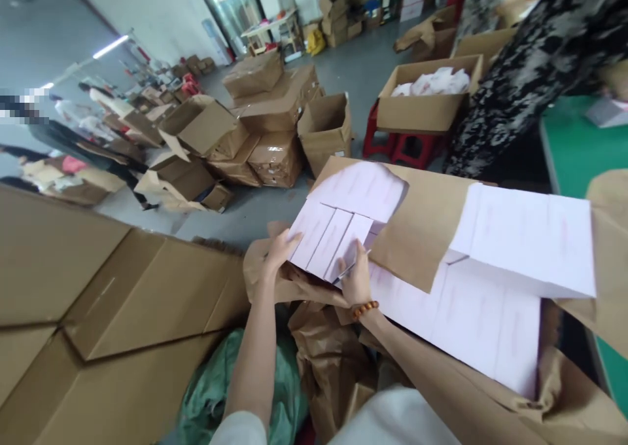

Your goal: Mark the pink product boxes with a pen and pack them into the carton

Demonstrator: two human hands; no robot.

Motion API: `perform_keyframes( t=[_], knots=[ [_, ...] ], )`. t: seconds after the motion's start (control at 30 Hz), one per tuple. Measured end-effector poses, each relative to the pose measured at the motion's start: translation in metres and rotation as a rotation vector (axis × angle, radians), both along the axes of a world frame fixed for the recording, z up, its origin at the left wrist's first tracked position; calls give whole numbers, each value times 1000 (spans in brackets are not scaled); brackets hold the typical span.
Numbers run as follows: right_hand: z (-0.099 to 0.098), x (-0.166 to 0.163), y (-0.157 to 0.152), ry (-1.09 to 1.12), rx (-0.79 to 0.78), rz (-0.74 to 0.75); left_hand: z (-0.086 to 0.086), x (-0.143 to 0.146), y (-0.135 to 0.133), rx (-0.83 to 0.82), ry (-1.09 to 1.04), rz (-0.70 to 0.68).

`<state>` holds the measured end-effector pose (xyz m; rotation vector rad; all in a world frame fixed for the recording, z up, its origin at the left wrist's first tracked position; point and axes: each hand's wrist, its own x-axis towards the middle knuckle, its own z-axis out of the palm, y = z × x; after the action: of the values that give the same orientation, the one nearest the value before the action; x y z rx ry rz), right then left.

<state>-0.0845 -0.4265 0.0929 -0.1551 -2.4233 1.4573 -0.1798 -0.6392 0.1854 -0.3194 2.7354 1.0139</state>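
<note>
Both my hands grip a short row of white boxes (pixel 321 242) standing side by side at the left end of a larger stack. My left hand (pixel 279 252) is closed on the row's left end, its thumb on top. Against the right end presses my right hand (pixel 357 280), which also holds a slim pen (pixel 346 270) slanting between its fingers. A beaded bracelet (pixel 366 310) circles that wrist. Brown paper (pixel 422 229), torn open, lies over more white boxes (pixel 490 314) to the right. My fingertips are partly hidden.
Large open cartons (pixel 147 288) stand close on my left, above a green sack (pixel 284 373). Taped cartons (pixel 275 157) are stacked ahead. A carton of white bags (pixel 432 91) rests on red stools (pixel 417 150), beside a person's patterned trousers (pixel 530 65). A green table (pixel 569 144) is at right.
</note>
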Motion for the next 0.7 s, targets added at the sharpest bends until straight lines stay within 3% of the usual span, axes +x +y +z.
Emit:
perform_keyframes(
  t=[0.2, 0.37, 0.53, 0.7],
  knots=[
    [7, 12, 17, -67, -166, -32, 12, 16, 18, 28, -10, -123],
    [22, 56, 63, -79, -243, -67, 3, 44, 53, 80, 17, -178],
    [27, 102, 141, -143, -259, -167, -23, 90, 120, 303, -4, -168],
    [38, 141, 218, -198, -223, -315, -40, 109, 199, 287, 15, -190]
  ],
)
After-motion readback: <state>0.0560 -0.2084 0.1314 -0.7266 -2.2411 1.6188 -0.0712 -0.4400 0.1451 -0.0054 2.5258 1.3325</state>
